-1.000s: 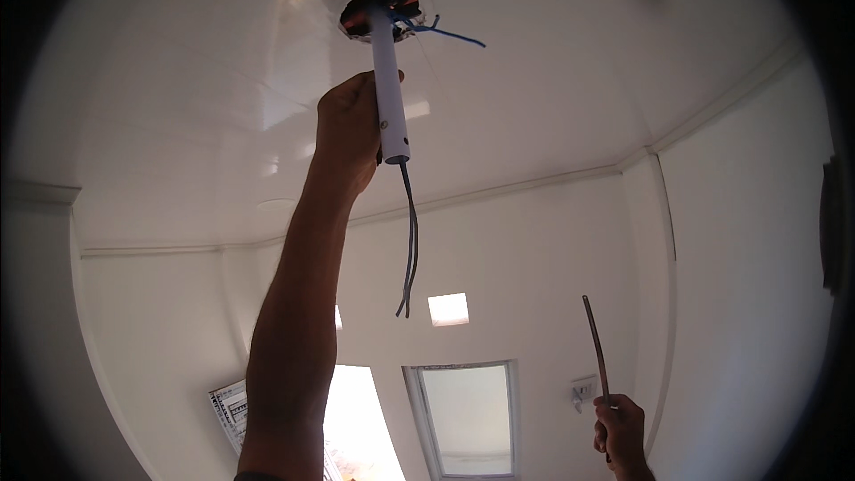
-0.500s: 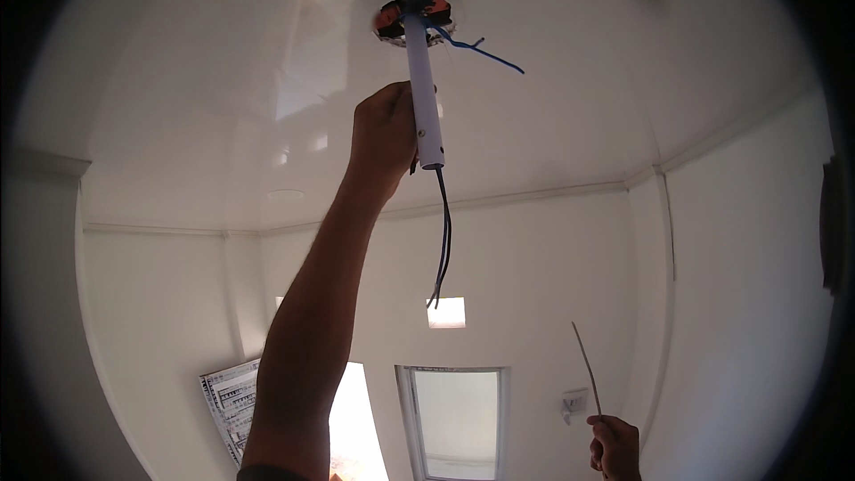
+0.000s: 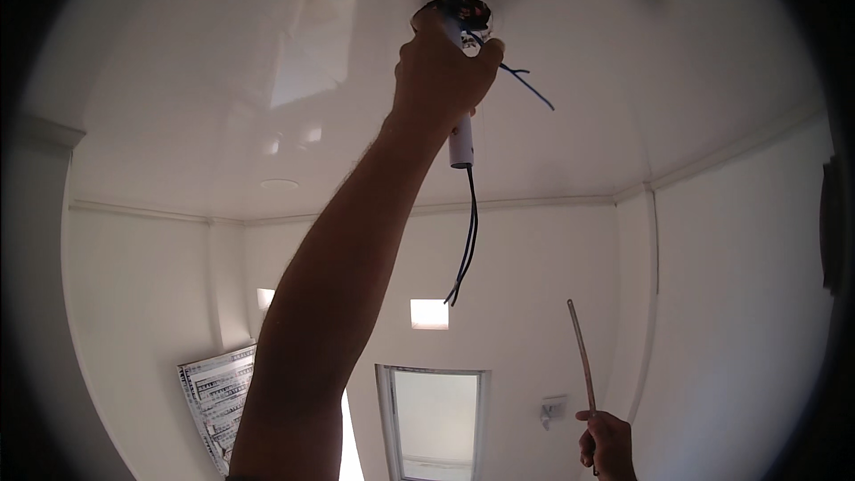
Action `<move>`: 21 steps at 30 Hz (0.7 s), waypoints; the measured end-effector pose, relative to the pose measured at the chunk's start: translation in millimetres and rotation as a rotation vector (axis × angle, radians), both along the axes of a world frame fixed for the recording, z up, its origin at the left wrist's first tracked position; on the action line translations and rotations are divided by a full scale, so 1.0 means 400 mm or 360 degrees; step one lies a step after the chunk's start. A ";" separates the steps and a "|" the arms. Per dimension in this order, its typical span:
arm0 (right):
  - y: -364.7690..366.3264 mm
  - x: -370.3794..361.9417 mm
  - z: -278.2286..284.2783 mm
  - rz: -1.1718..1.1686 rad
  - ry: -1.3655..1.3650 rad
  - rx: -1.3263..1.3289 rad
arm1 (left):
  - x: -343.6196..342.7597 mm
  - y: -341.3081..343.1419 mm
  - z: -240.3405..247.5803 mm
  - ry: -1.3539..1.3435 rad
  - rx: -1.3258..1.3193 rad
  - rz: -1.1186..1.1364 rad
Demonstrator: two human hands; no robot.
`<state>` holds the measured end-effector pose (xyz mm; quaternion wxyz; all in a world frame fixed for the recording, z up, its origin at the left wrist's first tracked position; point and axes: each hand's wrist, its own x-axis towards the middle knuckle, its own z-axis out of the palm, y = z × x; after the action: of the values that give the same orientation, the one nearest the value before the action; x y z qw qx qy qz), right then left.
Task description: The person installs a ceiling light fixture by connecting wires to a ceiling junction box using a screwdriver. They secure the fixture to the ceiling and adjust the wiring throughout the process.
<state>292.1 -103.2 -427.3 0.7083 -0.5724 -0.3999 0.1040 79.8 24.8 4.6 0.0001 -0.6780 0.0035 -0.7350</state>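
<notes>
A white pipe (image 3: 460, 147) hangs from a round hole (image 3: 470, 11) in the ceiling. My left hand (image 3: 445, 71) is raised to its upper end, the fingers on one side and the thumb on the other, closed around it. The hand covers much of the pipe and part of the hole. Two dark wires (image 3: 471, 223) dangle from the pipe's lower end. Beside my thumb, a blue wire (image 3: 534, 92) sticks out to the right. Low on the right, my right hand (image 3: 608, 445) is closed around a thin hacksaw blade (image 3: 582, 352), its rounded end pointing up.
The glossy white ceiling (image 3: 552, 151) meets pale walls. Ahead are a framed opening (image 3: 436, 423) and a small bright square opening (image 3: 429, 313). A printed panel (image 3: 214, 401) leans out at lower left, and a small white fixture (image 3: 553, 408) is on the wall.
My left hand has slid up the pipe to the ceiling hole. Pipe and wires appear farther right. In my right hand the blade has turned, showing its broader face.
</notes>
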 end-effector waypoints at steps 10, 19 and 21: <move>-0.002 -0.022 0.004 -0.0033 -0.0065 -0.0044 | -0.030 0.032 0.017 0.0104 0.0094 -0.0005; -0.013 -0.068 0.004 -0.0128 -0.0073 -0.0031 | -0.007 0.012 -0.017 0.0134 -0.0121 -0.0523; -0.021 -0.078 0.003 -0.0168 -0.0091 -0.0012 | -0.009 0.012 -0.027 0.0132 -0.0103 -0.0551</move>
<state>260.8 -111.6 -426.2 0.6989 -0.5982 -0.3887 0.0516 76.0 29.5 -6.1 -0.1483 -0.6967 0.0965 -0.6952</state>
